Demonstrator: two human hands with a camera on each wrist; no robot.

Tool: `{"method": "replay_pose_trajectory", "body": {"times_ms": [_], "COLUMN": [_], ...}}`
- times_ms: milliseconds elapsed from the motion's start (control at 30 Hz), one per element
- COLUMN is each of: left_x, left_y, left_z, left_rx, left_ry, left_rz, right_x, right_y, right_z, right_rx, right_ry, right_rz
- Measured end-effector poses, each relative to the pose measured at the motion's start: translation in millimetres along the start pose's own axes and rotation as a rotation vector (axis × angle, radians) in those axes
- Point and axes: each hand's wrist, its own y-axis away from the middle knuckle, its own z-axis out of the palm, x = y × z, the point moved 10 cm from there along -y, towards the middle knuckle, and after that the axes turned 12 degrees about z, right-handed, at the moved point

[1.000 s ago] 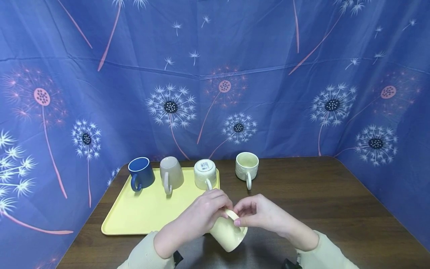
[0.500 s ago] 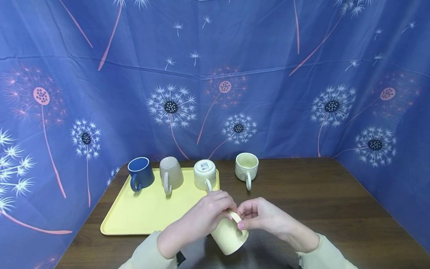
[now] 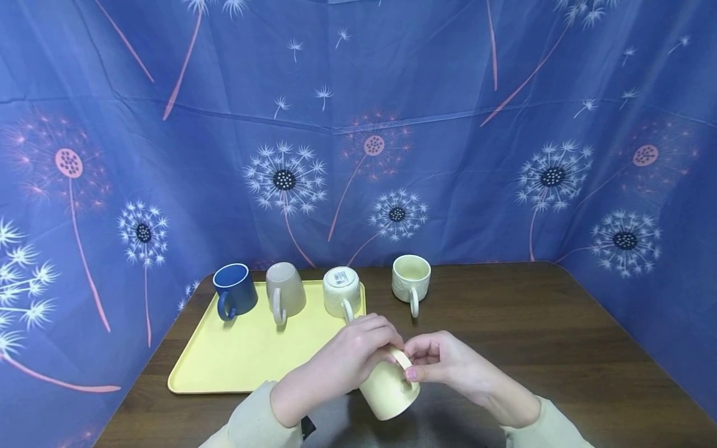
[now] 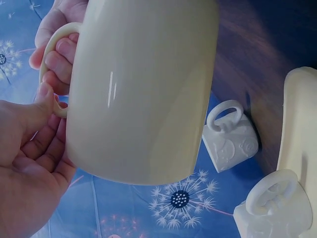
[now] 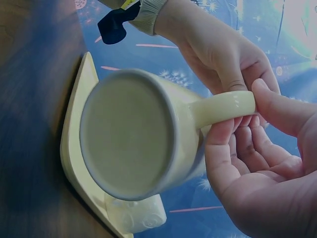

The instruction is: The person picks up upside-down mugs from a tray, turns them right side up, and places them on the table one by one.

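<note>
Both hands hold a pale yellow mug (image 3: 388,393), tilted in the air near the front of the table, its flat base facing the right wrist view. My left hand (image 3: 358,348) grips the mug's handle, with the thumb pressed on it in the left wrist view. From the other side my right hand (image 3: 448,367) pinches the same handle (image 5: 225,109) between thumb and curled fingers. The mug's mouth is hidden in the head view. Just beyond the left hand, an upside-down white embossed mug (image 3: 342,292) stands on the yellow tray (image 3: 241,361).
Toward the tray's back left stand an upright blue mug (image 3: 238,292) and an upturned greyish-beige mug (image 3: 288,289). A pale green-white mug (image 3: 411,286) stands upright on the wooden table (image 3: 532,323), right of the tray. Blue dandelion-print cloth (image 3: 459,186) hangs behind.
Both hands and the pale yellow mug have drifted slightly to the right, the handle held throughout. The other mugs and the tray have stayed in place.
</note>
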Motion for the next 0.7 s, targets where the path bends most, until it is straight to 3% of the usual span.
{"method": "replay_pose_trajectory", "body": {"times_ms": [367, 700], "left_x": [-0.5, -14.4], "left_y": [1.0, 11.0], "left_z": [-8.3, -17.2], "left_rx": [0.075, 0.126], "left_ry": [0.02, 0.062], "left_rz": [0.012, -0.104], "right_x": [-6, -15], "right_y": [11.2, 22.2], "right_z": [-16, -31], "right_rx": [0.066, 0.11], "right_ry": [0.04, 0.073], "right_rz": [-0.059, -0.108]}}
